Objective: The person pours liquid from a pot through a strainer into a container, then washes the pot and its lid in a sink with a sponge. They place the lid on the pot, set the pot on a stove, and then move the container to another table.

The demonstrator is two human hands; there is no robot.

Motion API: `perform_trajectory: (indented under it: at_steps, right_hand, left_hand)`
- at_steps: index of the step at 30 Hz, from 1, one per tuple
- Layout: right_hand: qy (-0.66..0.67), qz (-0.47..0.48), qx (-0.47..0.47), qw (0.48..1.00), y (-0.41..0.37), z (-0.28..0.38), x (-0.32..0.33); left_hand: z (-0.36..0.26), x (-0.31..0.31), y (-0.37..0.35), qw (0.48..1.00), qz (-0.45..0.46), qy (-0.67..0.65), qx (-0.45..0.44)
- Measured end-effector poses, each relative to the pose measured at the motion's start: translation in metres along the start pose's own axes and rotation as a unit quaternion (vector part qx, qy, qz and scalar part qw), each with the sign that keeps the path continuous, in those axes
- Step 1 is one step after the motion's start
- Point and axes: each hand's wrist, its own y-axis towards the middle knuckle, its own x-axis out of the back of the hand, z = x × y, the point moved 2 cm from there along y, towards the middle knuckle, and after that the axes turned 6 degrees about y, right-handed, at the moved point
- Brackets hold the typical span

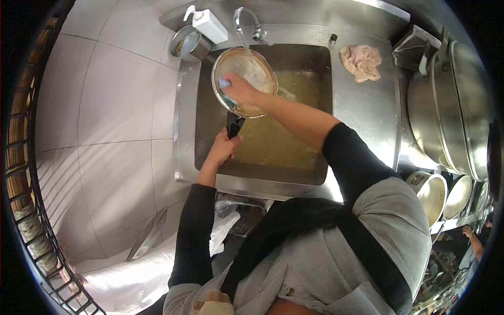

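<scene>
Pan [251, 71] held tilted over steel sink [184, 131], below faucet [247, 18]. Left hand [223, 148] grip clenched round black handle [234, 125]. Right hand [240, 90] inside pan, grip grasping blue sponge [225, 84] against its base. Rag [361, 62] lies on bench [367, 107] beside sink

pan [257, 71]: round metal, pale soapy inside, tilted up at 12 o'clock | black handle [233, 125]: points to 6 o'clock, gripped in my left hand [224, 147] | sponge [224, 84]: bluish, at pan's 9 o'clock edge, under my right hand [240, 90]
</scene>
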Motion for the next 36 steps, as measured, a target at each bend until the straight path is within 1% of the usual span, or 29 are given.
perform_trajectory:
  at_steps: [1, 3, 4, 6, 7, 8, 9, 10, 11, 12, 13, 14, 15, 17, 18, 19, 21, 22, 23, 25, 26, 27, 29, 31, 32, 33, 34, 35, 36]
  right_hand:
    - [0.004, 0.005, 0.002, 1.000, -0.013, -0.005, 0.004]
    - [-0.019, 0.191, 0.177, 0.965, -0.041, -0.016, 0.019]
    - [-0.017, 0.194, 0.176, 0.965, -0.032, -0.012, 0.025]
    - [-0.166, 0.324, 0.192, 0.911, -0.011, -0.006, 0.039]
    - [-0.166, 0.323, 0.188, 0.913, -0.010, -0.005, 0.039]
    - [-0.057, 0.180, 0.115, 0.975, -0.003, -0.003, 0.045]
    - [0.053, 0.028, 0.041, 0.997, 0.003, -0.001, 0.055]
    - [0.131, -0.018, -0.019, 0.991, 0.003, -0.004, 0.064]
    - [0.129, -0.019, -0.015, 0.991, -0.002, -0.013, 0.070]
    - [0.013, 0.067, 0.117, 0.991, -0.016, -0.019, 0.070]
    - [-0.105, 0.151, 0.243, 0.952, -0.026, -0.029, 0.071]
    - [-0.149, 0.188, 0.236, 0.941, -0.028, -0.041, 0.078]
    - [-0.149, 0.190, 0.237, 0.941, -0.026, -0.052, 0.086]
    - [-0.274, 0.160, 0.202, 0.926, -0.015, -0.054, 0.100]
    - [-0.280, 0.033, 0.071, 0.957, -0.006, -0.057, 0.089]
    - [-0.281, 0.029, 0.072, 0.957, 0.005, -0.057, 0.075]
    - [-0.234, -0.011, -0.032, 0.972, 0.022, -0.068, 0.056]
    - [-0.176, 0.102, 0.029, 0.979, 0.004, -0.044, 0.058]
    - [-0.177, 0.103, 0.036, 0.978, 0.015, -0.059, 0.063]
    - [-0.329, 0.180, 0.212, 0.902, 0.035, -0.083, 0.065]
    - [-0.326, 0.184, 0.210, 0.903, 0.030, -0.069, 0.064]
    - [-0.368, 0.155, 0.126, 0.908, 0.035, -0.055, 0.068]
    - [-0.407, 0.128, 0.037, 0.904, 0.028, -0.049, 0.052]
    - [-0.339, 0.224, 0.133, 0.904, 0.010, -0.049, 0.020]
    - [-0.341, 0.227, 0.131, 0.903, 0.007, -0.054, 0.022]
    - [-0.259, 0.243, 0.188, 0.916, 0.002, -0.056, 0.025]
    - [-0.172, 0.254, 0.244, 0.920, -0.004, -0.058, 0.027]
    - [-0.168, 0.252, 0.240, 0.922, -0.011, -0.055, 0.033]
    - [-0.264, 0.217, 0.177, 0.923, -0.013, -0.053, 0.044]
  left_hand:
    - [0.005, 0.003, 0.006, 0.999, 0.001, -0.033, -0.009]
    - [0.013, 0.006, 0.009, 0.998, -0.001, -0.065, -0.018]
    - [0.017, 0.003, 0.008, 0.995, 0.020, -0.097, -0.023]
    - [0.019, -0.007, 0.004, 0.990, 0.047, -0.129, -0.019]
    - [0.011, -0.010, 0.006, 0.992, 0.051, -0.119, -0.015]
    - [0.004, -0.013, 0.008, 0.992, 0.055, -0.109, -0.014]
    - [0.003, -0.016, 0.011, 0.992, 0.057, -0.111, -0.019]
    - [0.007, -0.017, 0.016, 0.990, 0.057, -0.123, -0.029]
    - [0.007, -0.015, 0.017, 0.989, 0.056, -0.135, -0.036]
    - [0.009, -0.013, 0.016, 0.989, 0.056, -0.134, -0.038]
    - [0.009, -0.010, 0.015, 0.981, 0.054, -0.184, -0.032]
    - [0.009, -0.009, 0.014, 0.971, 0.051, -0.234, -0.026]
    - [0.012, -0.011, 0.012, 0.970, 0.050, -0.235, -0.026]
    - [0.014, -0.012, 0.013, 0.976, 0.029, -0.214, -0.019]
    - [0.015, -0.013, 0.015, 0.976, 0.030, -0.213, -0.019]
    - [0.011, -0.014, 0.018, 0.981, 0.033, -0.190, -0.034]
    - [0.006, -0.015, 0.022, 0.984, 0.034, -0.169, -0.050]
    - [0.007, -0.012, 0.023, 0.987, 0.004, -0.150, -0.061]
    - [0.003, -0.006, 0.026, 0.988, -0.028, -0.131, -0.076]
    - [0.002, -0.002, 0.026, 0.986, -0.034, -0.139, -0.080]
    - [0.007, -0.002, 0.022, 0.986, -0.033, -0.142, -0.075]
    - [0.009, -0.002, 0.023, 0.987, -0.034, -0.142, -0.073]
    - [0.012, -0.004, 0.026, 0.982, -0.073, -0.155, -0.085]
    - [0.014, -0.001, 0.030, 0.984, -0.087, -0.139, -0.068]
    - [0.015, 0.001, 0.030, 0.986, -0.101, -0.119, -0.050]
    - [0.019, 0.003, 0.031, 0.986, -0.100, -0.123, -0.048]
    - [0.030, 0.006, 0.034, 0.984, -0.070, -0.155, -0.056]
    - [0.035, 0.007, 0.032, 0.980, -0.039, -0.184, -0.062]
    - [0.038, 0.007, 0.031, 0.981, -0.038, -0.181, -0.061]
